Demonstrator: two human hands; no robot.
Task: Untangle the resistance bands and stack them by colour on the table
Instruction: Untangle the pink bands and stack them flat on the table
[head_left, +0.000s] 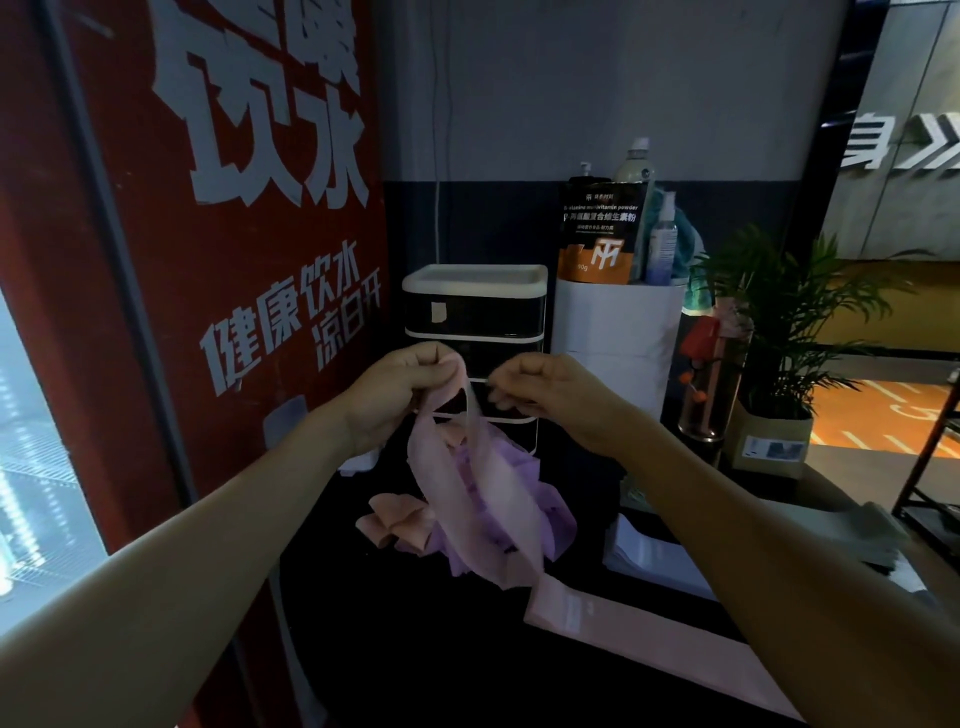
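Flattened pale pink band (644, 636), already laid out along our tabletop's (415, 649) near right edge, starts the pink stack. Left hand (400, 387) and right hand (545, 389) each pinch one raised pink band (467, 467), lifting it to slide free. Purple bands (556, 525) and peach band (397, 522) lie tangled mid-tabletop beneath.

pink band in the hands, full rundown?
The pink band is a thin, translucent, rubbery flat loop, pale pink. The left hand and the right hand both pinch its top edge, lifting it above the black table. It hangs twisted, draping over the purple bands; its lower end reaches another pink band lying flat.
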